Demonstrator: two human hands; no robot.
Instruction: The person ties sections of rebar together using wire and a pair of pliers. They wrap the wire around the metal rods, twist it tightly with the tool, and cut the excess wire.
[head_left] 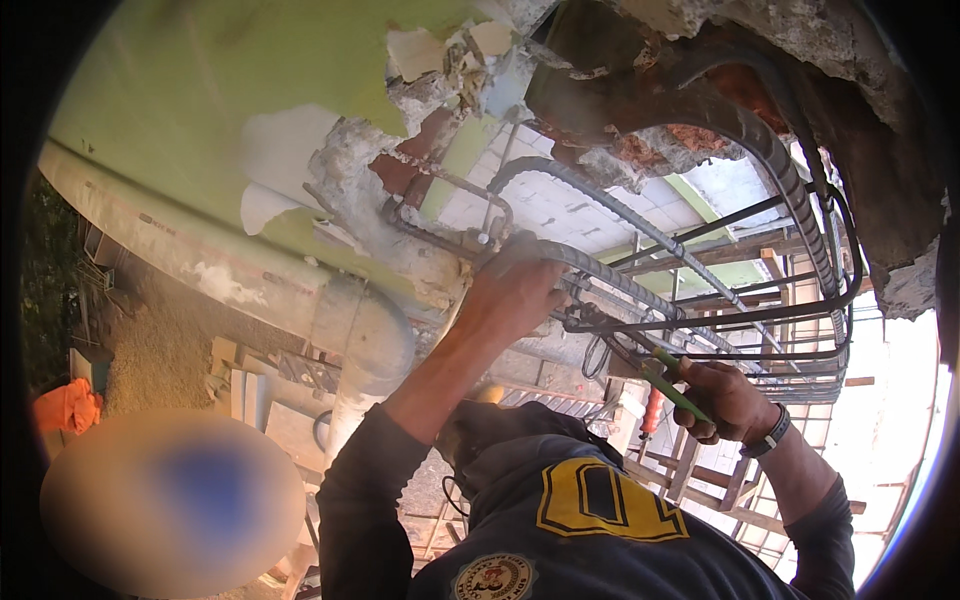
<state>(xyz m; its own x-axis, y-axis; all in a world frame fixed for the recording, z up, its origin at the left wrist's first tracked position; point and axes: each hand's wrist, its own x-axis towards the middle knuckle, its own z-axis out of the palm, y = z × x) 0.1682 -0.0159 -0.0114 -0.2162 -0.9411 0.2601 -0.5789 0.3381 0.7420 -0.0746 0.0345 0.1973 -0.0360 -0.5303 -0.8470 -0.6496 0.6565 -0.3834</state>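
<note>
Could not make out the jaws of the green-handled metal pliers point(672, 392) among the thin dark steel bars point(700, 322), nor see the palm of the bare left hand point(515, 292), turned away by the thick ribbed grey steel bar point(625, 282). Missed the palm of the bare right hand point(722, 400) behind its curled fingers, and found the tan-and-blue oval point(172, 502) at lower left too blurred to identify. Saw the dark long-sleeved sweatshirt point(620, 565) and its round pale badge point(495, 578) cut off by the lower edge, and the crumpled orange cloth point(70, 405) cropped by the black left rim.
</note>
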